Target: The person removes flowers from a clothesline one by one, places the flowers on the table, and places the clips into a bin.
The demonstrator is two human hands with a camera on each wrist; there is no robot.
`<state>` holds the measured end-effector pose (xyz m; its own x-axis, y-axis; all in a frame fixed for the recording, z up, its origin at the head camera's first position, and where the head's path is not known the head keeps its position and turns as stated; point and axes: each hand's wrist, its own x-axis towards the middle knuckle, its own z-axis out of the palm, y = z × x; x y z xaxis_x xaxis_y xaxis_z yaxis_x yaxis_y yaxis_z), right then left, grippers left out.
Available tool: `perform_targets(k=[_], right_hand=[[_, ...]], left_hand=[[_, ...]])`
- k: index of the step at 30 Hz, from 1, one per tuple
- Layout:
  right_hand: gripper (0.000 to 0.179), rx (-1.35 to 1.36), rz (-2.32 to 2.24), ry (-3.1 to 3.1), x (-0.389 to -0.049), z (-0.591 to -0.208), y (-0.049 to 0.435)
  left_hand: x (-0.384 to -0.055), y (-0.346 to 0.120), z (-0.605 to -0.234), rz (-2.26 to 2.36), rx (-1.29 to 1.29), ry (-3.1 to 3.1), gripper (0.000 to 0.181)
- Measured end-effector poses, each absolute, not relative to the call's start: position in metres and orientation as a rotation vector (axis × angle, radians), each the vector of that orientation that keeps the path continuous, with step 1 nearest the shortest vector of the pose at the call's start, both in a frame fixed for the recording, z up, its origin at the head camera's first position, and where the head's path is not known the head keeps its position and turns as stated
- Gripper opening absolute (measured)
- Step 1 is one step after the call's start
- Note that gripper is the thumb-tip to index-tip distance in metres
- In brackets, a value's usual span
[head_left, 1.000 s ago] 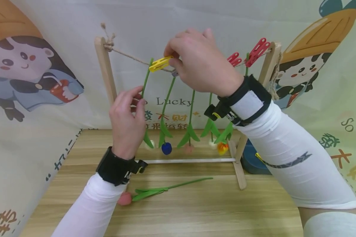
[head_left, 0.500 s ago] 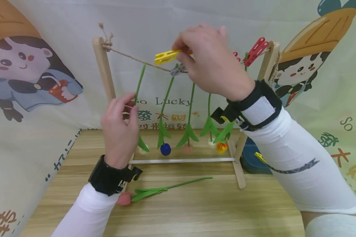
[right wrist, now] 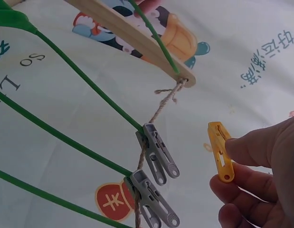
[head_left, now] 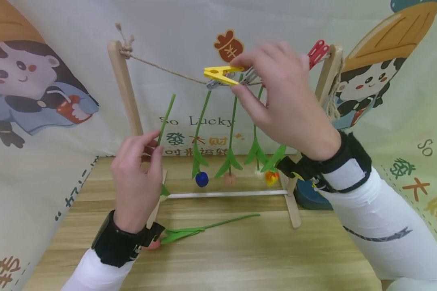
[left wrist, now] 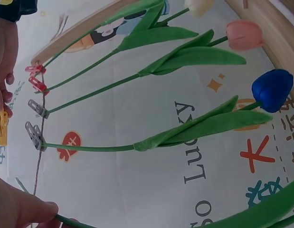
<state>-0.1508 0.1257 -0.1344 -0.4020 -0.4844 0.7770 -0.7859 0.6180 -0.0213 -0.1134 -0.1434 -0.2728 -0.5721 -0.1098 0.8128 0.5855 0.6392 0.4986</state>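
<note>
Thumb and forefinger of the right hand [head_left: 284,93] pinch a yellow clothespin [right wrist: 220,151] by its handle end. The clothespin lies at those fingertips, on the left-facing side of the hand, its nose pointing away from the palm. In the head view it overlaps the grey clothespins [right wrist: 158,154] on the rope [head_left: 160,69], but the right wrist view shows it apart from both.

The left hand [head_left: 136,173], lower and near the left post [head_left: 125,87] of the wooden frame, grips a green flower stem [head_left: 166,119] between thumb and fingers. The stem's tip juts above the fingertips, tilted right, and in the head view stands below the rope; its bloom is hidden.

Between the hands hang a blue tulip [head_left: 202,179] and a pink tulip [head_left: 230,179], blooms downward, with an orange-yellow flower [head_left: 271,178] farther right. Red clothespins [head_left: 317,52] sit at the rope's right end.

The frame stands toward the far edge of the worktop [head_left: 258,254]. Nearer the front edge, a loose flower [head_left: 229,221] lies flat, its pink head partly covered by the left wrist.
</note>
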Motion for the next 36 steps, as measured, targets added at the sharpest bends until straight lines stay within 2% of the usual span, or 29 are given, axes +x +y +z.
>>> perform_targets(k=[10,19,28,36], right_hand=[[0.034,0.934,0.588,-2.040,-0.129,-0.175,0.176],[0.037,0.580,0.862,-1.986,-0.126,-0.244,0.228],[0.033,0.306,0.827,-2.111,-0.135,-0.309,0.287],[0.032,0.133,0.749,-2.497,-0.150,-0.351,0.329]], left_hand=[[-0.095,-0.140,-0.285,-0.854,-0.444,-2.037,0.028],[-0.082,-0.125,-0.305,-0.759,-0.493,-2.086,0.031],[-0.079,-0.110,-0.335,-0.661,-0.607,-2.147,0.027],[-0.081,-0.097,-0.371,-0.453,-0.692,-2.262,0.033]])
